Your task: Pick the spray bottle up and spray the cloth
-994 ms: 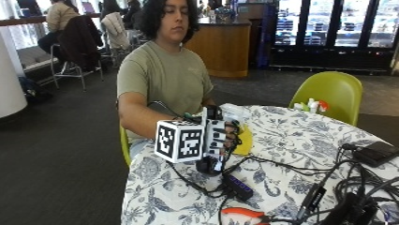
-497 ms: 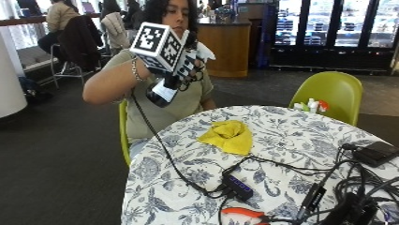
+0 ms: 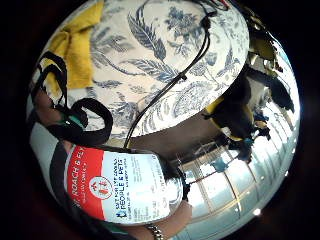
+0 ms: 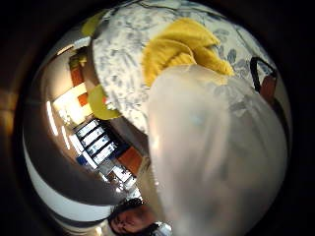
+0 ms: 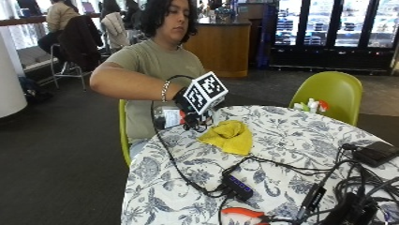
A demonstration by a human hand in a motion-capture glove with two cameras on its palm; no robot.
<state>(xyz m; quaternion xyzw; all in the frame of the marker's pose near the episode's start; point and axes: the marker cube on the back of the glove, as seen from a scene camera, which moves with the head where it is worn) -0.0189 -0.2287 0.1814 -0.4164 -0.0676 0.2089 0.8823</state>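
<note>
A yellow cloth (image 5: 229, 136) lies crumpled on the floral tablecloth (image 5: 293, 140), near the table's edge by the person. My gloved right hand (image 5: 186, 104) hovers just left of it, over the edge. Its fingers grip a spray bottle (image 5: 167, 117) with a red and white label. In the little finger side palm view the labelled bottle (image 3: 125, 187) sits against the palm, with the cloth (image 3: 80, 47) beyond it on the table. The thumb side view is mostly filled by the bottle's pale body (image 4: 216, 147), which points toward the cloth (image 4: 182, 44).
Black cables run across the table to a USB hub (image 5: 237, 186), with orange pliers (image 5: 243, 213) at the front edge. A black device (image 5: 377, 152) lies at the right. Small bottles (image 5: 312, 105) stand at the back near a yellow-green chair (image 5: 330, 91).
Half a second ago the hand held the bottle high, near the person's shoulder. It has come down to table height beside the cloth, still gripping the bottle.
</note>
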